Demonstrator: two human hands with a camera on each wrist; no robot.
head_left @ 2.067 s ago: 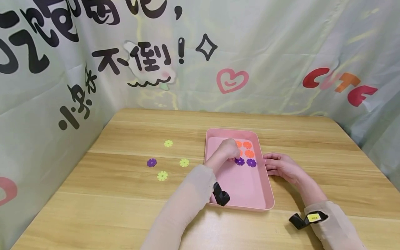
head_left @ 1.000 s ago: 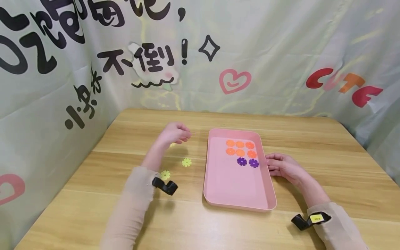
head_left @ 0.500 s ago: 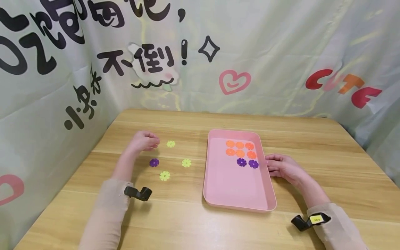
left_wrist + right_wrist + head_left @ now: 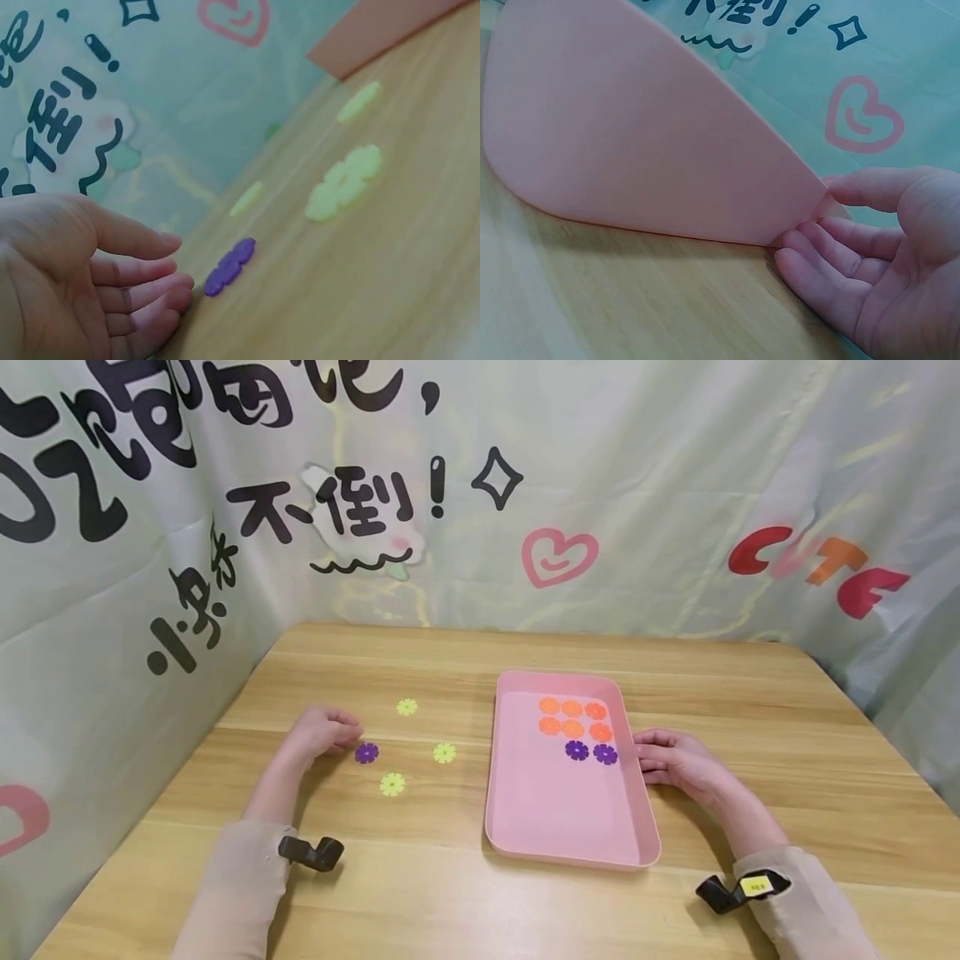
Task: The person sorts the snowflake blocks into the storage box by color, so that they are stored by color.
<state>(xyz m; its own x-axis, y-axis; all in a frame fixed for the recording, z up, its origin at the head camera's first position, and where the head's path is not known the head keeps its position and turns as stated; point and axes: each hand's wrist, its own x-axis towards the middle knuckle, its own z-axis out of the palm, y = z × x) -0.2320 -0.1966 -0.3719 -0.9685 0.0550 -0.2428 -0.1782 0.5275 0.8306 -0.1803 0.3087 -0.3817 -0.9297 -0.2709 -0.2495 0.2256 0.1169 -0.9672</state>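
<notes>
My left hand (image 4: 322,733) is beside a purple flower-shaped disc (image 4: 367,752) lying on the table. In the left wrist view its fingers (image 4: 154,289) are loosely bent near the disc, with nothing between them and the thumb. Several fingers of my right hand (image 4: 681,762) touch the outer right wall of a pink tray (image 4: 551,822); in the right wrist view the thumb (image 4: 870,187) reaches the rim. Inside the tray lie two rows of orange discs (image 4: 572,728), with two purple discs (image 4: 577,750) below them on the right.
Three yellow-green flower-shaped discs (image 4: 444,752) lie on the wooden table (image 4: 420,877) between my left hand and the tray. A printed cloth (image 4: 645,485) hangs behind the table and along its left side.
My left hand has left the tray, swung left above the loose discs and come down beside the purple one. The right hand stays at the tray's right wall.
</notes>
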